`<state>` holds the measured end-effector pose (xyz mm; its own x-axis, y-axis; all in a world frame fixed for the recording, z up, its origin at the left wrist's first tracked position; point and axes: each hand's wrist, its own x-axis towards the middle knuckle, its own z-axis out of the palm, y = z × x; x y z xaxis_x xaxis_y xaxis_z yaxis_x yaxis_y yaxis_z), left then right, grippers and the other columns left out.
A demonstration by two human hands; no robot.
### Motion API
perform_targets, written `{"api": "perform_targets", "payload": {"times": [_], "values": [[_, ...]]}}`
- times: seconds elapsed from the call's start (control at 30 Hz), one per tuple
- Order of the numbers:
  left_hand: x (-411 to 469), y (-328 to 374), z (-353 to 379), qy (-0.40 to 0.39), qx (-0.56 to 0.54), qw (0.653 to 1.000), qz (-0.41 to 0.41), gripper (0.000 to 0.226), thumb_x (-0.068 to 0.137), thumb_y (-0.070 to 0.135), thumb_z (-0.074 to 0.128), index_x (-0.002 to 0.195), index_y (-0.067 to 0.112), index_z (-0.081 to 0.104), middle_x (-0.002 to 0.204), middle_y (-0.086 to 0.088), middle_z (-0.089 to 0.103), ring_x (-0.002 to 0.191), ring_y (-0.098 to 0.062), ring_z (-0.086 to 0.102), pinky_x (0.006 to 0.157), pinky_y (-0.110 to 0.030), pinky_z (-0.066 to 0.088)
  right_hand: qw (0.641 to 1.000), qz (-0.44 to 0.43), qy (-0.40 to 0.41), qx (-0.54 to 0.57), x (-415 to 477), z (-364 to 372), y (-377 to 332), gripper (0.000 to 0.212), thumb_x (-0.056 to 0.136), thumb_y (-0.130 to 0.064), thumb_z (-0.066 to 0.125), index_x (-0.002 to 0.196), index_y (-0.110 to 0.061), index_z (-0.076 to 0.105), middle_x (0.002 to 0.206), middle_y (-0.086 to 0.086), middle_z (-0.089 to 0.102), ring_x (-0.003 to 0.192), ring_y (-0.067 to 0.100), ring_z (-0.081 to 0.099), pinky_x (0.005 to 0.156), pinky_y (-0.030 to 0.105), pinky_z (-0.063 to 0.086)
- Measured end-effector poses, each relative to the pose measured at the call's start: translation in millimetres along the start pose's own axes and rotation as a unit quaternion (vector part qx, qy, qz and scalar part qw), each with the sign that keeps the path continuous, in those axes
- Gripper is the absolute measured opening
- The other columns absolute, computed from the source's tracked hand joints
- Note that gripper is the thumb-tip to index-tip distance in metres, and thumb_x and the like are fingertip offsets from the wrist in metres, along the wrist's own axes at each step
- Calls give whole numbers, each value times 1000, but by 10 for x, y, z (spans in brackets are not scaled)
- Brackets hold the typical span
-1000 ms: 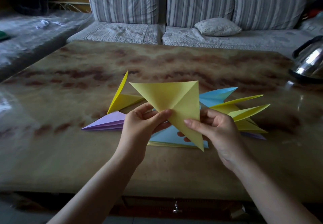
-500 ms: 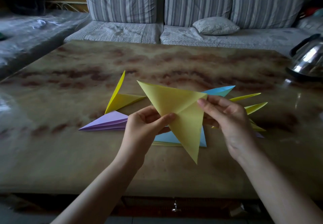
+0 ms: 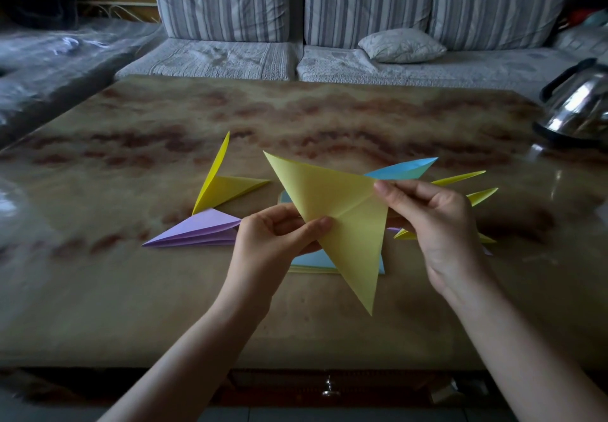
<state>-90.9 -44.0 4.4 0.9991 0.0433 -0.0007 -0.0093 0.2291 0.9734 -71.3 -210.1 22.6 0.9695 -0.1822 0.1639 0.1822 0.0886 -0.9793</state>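
A yellow folded paper [image 3: 339, 211], kite-shaped with a crease across its middle, is held in the air above the table [image 3: 98, 290]. My left hand [image 3: 273, 247] pinches its lower left edge between thumb and fingers. My right hand [image 3: 437, 221] pinches its right corner with the fingertips. The long point of the paper hangs downward toward me. Beneath it lies a flat stack of blue and yellow sheets [image 3: 312, 262], partly hidden by the paper and my hands.
Folded paper points lie around the stack: a yellow one [image 3: 223, 188] and a purple one [image 3: 200, 232] at the left, a blue one [image 3: 401, 170] and yellow ones [image 3: 477, 194] at the right. A steel kettle [image 3: 579, 109] stands at the table's right edge. A striped sofa [image 3: 329, 27] is behind.
My right hand has moved from the paper's lower middle up to its right corner. The paper has turned slightly, its long point now hanging lower. My left hand keeps its pinch.
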Motion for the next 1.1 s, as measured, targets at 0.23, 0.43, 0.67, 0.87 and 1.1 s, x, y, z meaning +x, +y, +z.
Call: {"api": "perform_targets", "payload": {"times": [0.23, 0.43, 0.67, 0.87, 1.1], "values": [[-7, -7, 3, 3, 3, 1000, 5, 14, 73, 4, 72, 87, 4, 71, 79, -8, 75, 72, -15, 72, 64, -20, 55, 1000, 11, -6, 3, 7, -14, 5, 16, 65, -24, 73, 78, -15, 72, 71, -2, 74, 65, 8, 68, 62, 17, 53], [17, -10, -11, 32, -15, 999, 22, 14, 75, 5, 72, 89, 2, 71, 81, -12, 74, 73, -14, 69, 68, -21, 57, 978, 128, -155, -58, -103, 49, 34, 39, 58, -36, 75, 85, -10, 75, 84, 5, 75, 77, 18, 71, 67, 25, 56], [5, -32, 16, 51, -34, 998, 23, 12, 76, 6, 72, 88, 2, 71, 77, -8, 74, 71, -13, 66, 67, -21, 56, 970, 172, -168, -39, -225, 203, 93, 17, 66, -14, 76, 80, -6, 74, 74, 18, 73, 64, 25, 71, 62, 30, 54], [-3, -23, -4, 30, -46, 999, 2, 18, 74, 8, 72, 91, 4, 71, 84, -12, 74, 78, -19, 69, 73, -26, 58, 970, 174, -165, -42, -221, 201, 84, 15, 68, -11, 76, 81, -5, 74, 76, 18, 73, 66, 25, 72, 64, 30, 55], [-35, -34, 34, 38, -9, 998, 45, 14, 73, 8, 73, 87, 7, 72, 80, -8, 75, 75, -13, 69, 70, -19, 53, 970, 173, -166, -38, -221, 198, 50, 18, 70, -12, 76, 87, -7, 73, 79, 15, 74, 74, 27, 73, 69, 33, 54]]}}
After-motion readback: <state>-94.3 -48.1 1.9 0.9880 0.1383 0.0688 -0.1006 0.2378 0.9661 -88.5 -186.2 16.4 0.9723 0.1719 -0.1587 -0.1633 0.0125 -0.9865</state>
